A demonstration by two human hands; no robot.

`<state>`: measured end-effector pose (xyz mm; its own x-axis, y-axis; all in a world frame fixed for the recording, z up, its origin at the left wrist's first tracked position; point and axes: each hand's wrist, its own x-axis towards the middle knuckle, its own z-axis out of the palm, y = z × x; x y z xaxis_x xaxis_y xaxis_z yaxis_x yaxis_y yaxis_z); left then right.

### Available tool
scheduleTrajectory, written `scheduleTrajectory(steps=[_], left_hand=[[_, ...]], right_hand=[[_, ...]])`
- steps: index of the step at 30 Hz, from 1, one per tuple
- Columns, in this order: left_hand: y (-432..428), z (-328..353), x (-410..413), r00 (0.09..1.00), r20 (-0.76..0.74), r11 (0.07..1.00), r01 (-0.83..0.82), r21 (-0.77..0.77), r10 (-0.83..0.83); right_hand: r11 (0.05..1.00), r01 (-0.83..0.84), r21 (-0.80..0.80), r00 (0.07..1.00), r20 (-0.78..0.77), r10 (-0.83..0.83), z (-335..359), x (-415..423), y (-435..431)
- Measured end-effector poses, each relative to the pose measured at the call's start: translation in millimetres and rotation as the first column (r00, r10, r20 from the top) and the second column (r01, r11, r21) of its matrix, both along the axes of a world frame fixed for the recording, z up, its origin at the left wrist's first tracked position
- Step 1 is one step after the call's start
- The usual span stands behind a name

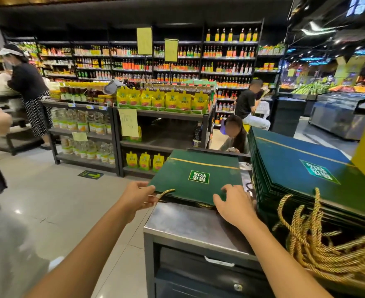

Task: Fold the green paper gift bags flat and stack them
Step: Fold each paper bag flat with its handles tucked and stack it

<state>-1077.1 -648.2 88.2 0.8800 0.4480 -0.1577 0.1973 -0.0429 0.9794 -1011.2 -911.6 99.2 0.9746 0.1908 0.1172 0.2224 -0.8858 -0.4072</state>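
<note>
Bag (195,179): looked light, stiff card, prob slick.
L hand (137,197): I pinched near-left corner.
R hand (233,204): my fingers pressed near-right edge.
Hold: edges, not cord (166,192).

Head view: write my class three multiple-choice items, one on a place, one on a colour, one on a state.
1. Where does the stack lie from the bag between the hands?
A. to its right
B. to its left
C. on the floor

2. What colour are the cords?
A. red
B. gold
C. white

3. The bag between the hands is:
A. standing open
B. crumpled
C. folded flat

Key:
1 A: the stack sits right of the bag.
2 B: gold loops hang off the stack's near side.
3 C: the bag lies flat, with the left hand pinching its near corner and the right hand resting on it.
</note>
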Motion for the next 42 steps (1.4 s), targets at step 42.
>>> scheduleTrajectory(steps=[42], left_hand=[[-129.6, -19.2, -119.5, 0.936, 0.342, 0.996, -0.069, -0.062, 0.086]], right_hand=[[0.947, -0.288, 0.143, 0.885, 0.418, 0.206, -29.3, -85.1, -53.7]])
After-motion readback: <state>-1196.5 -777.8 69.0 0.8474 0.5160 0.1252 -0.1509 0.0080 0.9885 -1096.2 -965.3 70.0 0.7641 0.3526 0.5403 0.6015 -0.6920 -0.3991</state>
